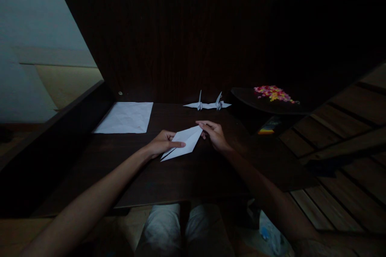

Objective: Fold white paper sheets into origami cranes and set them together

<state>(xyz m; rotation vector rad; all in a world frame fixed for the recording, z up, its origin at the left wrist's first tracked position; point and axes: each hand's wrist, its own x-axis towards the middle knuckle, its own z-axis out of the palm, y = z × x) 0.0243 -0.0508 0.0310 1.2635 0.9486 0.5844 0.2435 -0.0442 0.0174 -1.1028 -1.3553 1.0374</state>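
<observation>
Clock centre: the white, diamond-shaped folded paper point(188, 138) lay at the middle of the dial, held just above the dark brown wooden worktop point(144, 184); its slit ran toward eight o'clock, splitting that end into two points.
Left grip: the person's bare left grip point(163, 143), at nine o'clock, grasped the folded paper, thumb flat across the upper face and fingers partly hidden behind the edge.
Right grip: the bare right grip point(214, 134), at two o'clock, pinched the paper's far tip between thumb and fingers.
Flat sheet: a white, four-sided, faintly creased paper sheet point(128, 118) rested on the worktop at ten o'clock, apart from both grips.
Paper birds: two white folded-paper birds, one point(199, 106) beside the other point(220, 104), stood at one o'clock near the dark upright wooden panel point(181, 40), each with a raised point; whether they touched was unclear.
Colourful heap: small pink, red and yellow pieces point(276, 94) lay at two o'clock on a dark, curved-edged shelf point(244, 98).
Below: light-coloured trouser legs point(163, 229) showed at six o'clock.
Slats: brown wooden slats point(346, 140) spread at three o'clock.
</observation>
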